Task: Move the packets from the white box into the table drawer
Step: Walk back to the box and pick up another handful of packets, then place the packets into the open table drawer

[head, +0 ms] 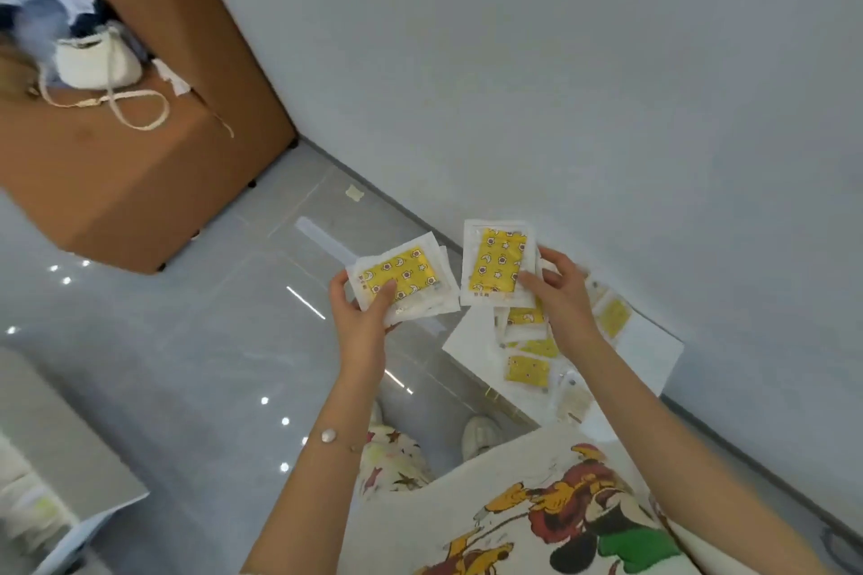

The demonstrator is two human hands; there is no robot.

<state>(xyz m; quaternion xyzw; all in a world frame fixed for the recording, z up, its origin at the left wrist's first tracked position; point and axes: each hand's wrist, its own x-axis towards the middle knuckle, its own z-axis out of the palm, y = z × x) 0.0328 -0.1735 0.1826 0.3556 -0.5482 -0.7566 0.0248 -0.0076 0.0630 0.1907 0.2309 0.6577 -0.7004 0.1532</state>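
My left hand [362, 317] grips a small stack of white packets [401, 278] with yellow star-patterned pads, held flat over the floor. My right hand [562, 294] holds one more packet [497, 264] upright by its lower right corner, just right of the stack. Below my right hand lies an open white container [654, 353] against the wall, with several more yellow packets [527, 371] loose inside. I cannot tell whether it is the box or the drawer.
A brown upholstered stool [154, 163] with a white bag [95, 63] and clothes on top stands at the far left. Glossy grey floor tiles [187, 364] spread below. A white surface edge [60, 481] juts in at lower left. My shoes [478, 434] stand beneath.
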